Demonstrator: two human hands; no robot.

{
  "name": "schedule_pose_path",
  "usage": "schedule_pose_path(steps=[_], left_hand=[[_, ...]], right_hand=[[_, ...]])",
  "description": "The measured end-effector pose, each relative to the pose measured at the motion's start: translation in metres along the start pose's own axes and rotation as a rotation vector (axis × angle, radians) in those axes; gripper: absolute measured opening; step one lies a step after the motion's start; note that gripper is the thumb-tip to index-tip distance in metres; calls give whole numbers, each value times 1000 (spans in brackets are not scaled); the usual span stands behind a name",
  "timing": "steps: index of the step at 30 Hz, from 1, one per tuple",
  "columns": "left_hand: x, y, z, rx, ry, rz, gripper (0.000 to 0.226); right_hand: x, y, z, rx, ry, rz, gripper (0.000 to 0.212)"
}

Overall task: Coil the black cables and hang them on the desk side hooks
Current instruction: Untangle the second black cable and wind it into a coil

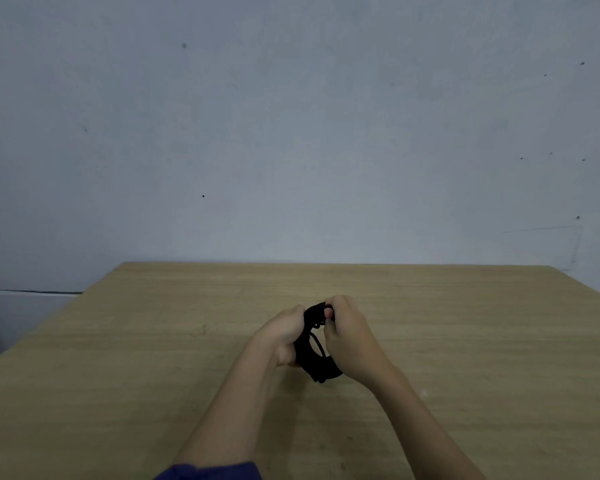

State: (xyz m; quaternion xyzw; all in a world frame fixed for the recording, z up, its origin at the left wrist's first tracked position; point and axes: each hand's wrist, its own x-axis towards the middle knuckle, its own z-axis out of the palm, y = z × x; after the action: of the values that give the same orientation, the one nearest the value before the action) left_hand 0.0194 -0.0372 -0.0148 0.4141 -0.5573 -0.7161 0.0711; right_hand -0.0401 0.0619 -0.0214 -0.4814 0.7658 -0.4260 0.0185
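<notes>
Just left of the frame's centre, the left hand (pixel 279 336) has its fingers curled round one side of the black cable (pixel 312 358). The cable sits low in the middle of the frame as a small tight bundle of loops, held between both hands just above the desk (pixel 118 358); whether it touches the wood cannot be told. To its right, the right hand (pixel 349 336) pinches the top of the bundle, fingertips tucked into the loops, so both hands are closed on the cable with no slack trailing out that I can see. I judge the coiling of this cable to be nearly done, perhaps at the stage of tucking or securing the end. The hanging is not yet done, no hook shows anywhere, and no other cable is in view, so how many remain cannot be told. As for room, the desk's left edge runs diagonally from the lower left up to its far corner at mid-left, with a drop to a lower surface beyond. The far edge meets the grey wall (pixel 291 133) across the middle of the frame, and the right edge slants off at mid-right. The hands are well apart from all three edges, so a carry toward either side looks unobstructed. A blue sleeve (pixel 215 472) shows at the bottom edge.
</notes>
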Motion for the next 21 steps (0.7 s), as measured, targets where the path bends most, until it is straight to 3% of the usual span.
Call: schedule_pose_path(steps=[7,12,14,17,21], left_hand=[[14,-11,-5,-82,-84,73,27],[17,-14,-4,-181,-108,170,58],[11,-16,2,-142,-36,237,54],[5,-19,13,-161,209,322,44],[3,-18,14,-346,154,385,39]], right_hand=[[-1,3,0,115,28,39,17],[0,3,1,141,61,84,17],[2,4,3,159,69,122,15],[5,3,5,193,74,168,16],[8,2,-2,268,175,212,16]])
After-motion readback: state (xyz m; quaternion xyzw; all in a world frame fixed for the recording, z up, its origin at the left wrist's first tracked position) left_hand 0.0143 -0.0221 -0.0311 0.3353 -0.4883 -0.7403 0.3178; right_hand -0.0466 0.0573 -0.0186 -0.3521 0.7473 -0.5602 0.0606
